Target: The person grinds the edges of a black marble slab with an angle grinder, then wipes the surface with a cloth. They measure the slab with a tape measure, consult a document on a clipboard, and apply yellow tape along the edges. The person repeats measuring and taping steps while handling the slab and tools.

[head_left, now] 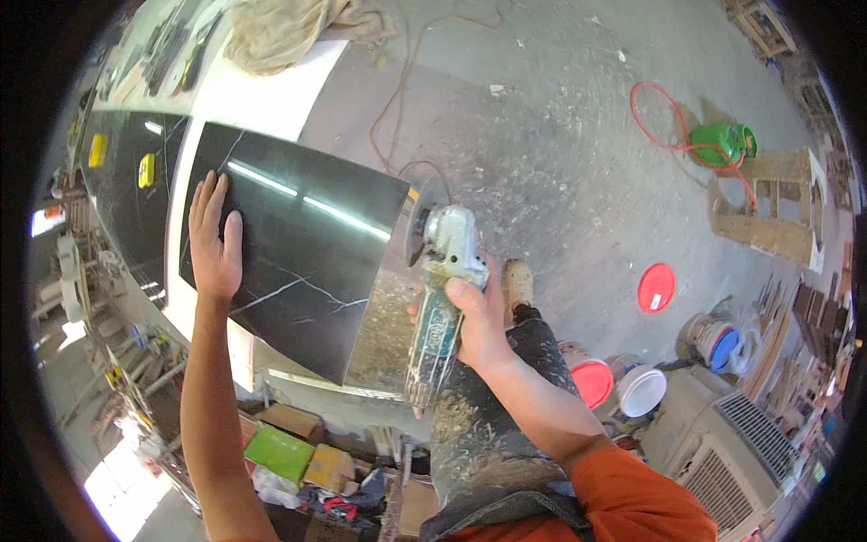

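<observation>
My left hand (215, 248) lies flat on the left side of a glossy black stone slab (298, 244) with white veins, its fingers stretched out. My right hand (480, 316) is wrapped round the body of a worn teal and grey angle grinder (437, 330). The grinder's disc (423, 221) stands edge-on at the slab's right edge, near the far corner. Whether it touches the stone I cannot tell. The slab rests on a white board (271, 90) and juts out past it to the right.
Another black slab (135, 194) with two yellow tools (147, 171) on it lies left. A cloth (280, 32) sits at the far end. A cable (404, 72) trails across the floor. A green gas cylinder (720, 144) with a red hose, buckets (641, 390) and boxes (330, 467) stand around.
</observation>
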Demonstrator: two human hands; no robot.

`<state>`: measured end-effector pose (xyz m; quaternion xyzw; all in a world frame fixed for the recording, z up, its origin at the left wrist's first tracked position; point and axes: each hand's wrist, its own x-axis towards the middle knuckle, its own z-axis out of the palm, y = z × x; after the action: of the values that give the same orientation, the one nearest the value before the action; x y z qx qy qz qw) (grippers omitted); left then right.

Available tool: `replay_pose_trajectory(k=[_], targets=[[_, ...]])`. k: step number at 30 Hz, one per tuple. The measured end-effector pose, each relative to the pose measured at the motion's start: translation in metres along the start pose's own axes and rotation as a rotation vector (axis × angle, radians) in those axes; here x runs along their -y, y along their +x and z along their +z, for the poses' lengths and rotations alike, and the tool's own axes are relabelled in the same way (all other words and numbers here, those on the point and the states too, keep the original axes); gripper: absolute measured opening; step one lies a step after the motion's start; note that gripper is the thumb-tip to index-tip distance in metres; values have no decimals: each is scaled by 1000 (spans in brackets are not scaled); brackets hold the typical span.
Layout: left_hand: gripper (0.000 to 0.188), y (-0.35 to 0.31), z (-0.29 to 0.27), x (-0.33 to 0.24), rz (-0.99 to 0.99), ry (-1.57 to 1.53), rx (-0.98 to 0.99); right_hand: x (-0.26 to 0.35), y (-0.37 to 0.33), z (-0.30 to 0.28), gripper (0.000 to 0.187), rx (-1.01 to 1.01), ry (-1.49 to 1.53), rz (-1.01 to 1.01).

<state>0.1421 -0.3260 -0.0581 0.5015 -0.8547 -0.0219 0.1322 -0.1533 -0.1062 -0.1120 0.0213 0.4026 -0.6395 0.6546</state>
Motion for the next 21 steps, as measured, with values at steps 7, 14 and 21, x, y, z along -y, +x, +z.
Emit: replay_pose_trajectory(k=[7, 14, 21], targets=[[51, 1, -1, 0, 32, -34, 2, -14, 3, 13, 71, 32, 99, -5], [51, 3, 8, 14, 104, -14, -35, -60, -32, 8, 76, 57, 91, -24], [50, 7, 11, 12, 121, -17, -50, -135, -102, 8, 69, 73, 227, 4]])
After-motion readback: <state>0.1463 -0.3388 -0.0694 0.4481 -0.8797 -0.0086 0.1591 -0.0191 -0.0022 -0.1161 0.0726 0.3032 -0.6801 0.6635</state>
